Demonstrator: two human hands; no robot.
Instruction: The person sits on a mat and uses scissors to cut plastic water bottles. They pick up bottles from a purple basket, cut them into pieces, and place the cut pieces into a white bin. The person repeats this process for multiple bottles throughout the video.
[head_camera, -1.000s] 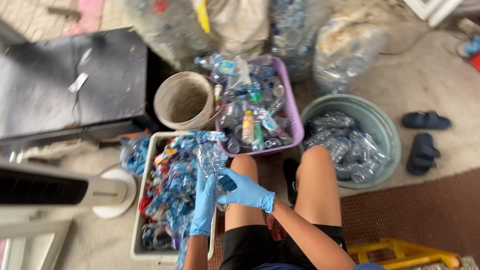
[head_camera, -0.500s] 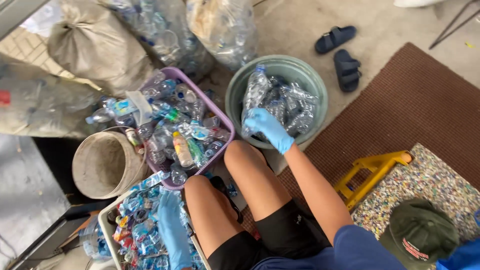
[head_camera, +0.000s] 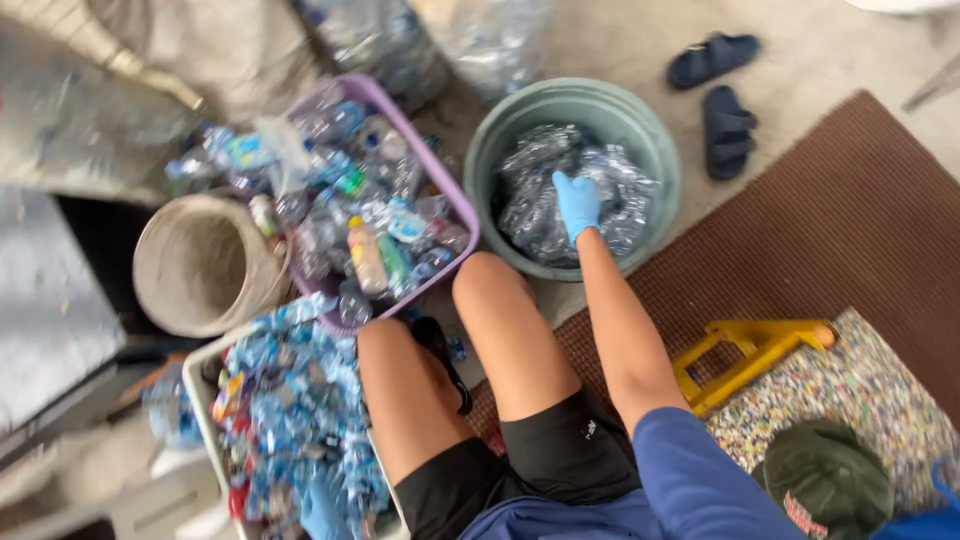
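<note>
Right hand: gloved in blue, it is reaching out over the grey-green tub and resting on the heap of clear stripped bottles inside; the fingers are lying flat and spread on the plastic, not closed around any bottle.
Left hand: also in a blue glove, it is sitting low among the blue label scraps in the white crate; only part of it is showing and it is blurred, so whether its grip is closed on anything cannot be told.
Stripped bottles: they are lying crushed and label-free in the tub, ahead of the person's right knee.
Unsorted bottles: still wearing labels and caps, they are filling the purple basket between the tub and the empty tan bucket.
Step in hand: judging by the flat palm, the person is dropping off or pressing down a cleaned bottle in the tub.
Next move: it is likely calling for the right hand to lift clear of the tub and swing left to the purple basket, closing on one labelled bottle.
Surroundings: dark blue sandals are lying beyond the tub, beside a brown mat; a yellow frame is sitting by the person's right arm.
</note>
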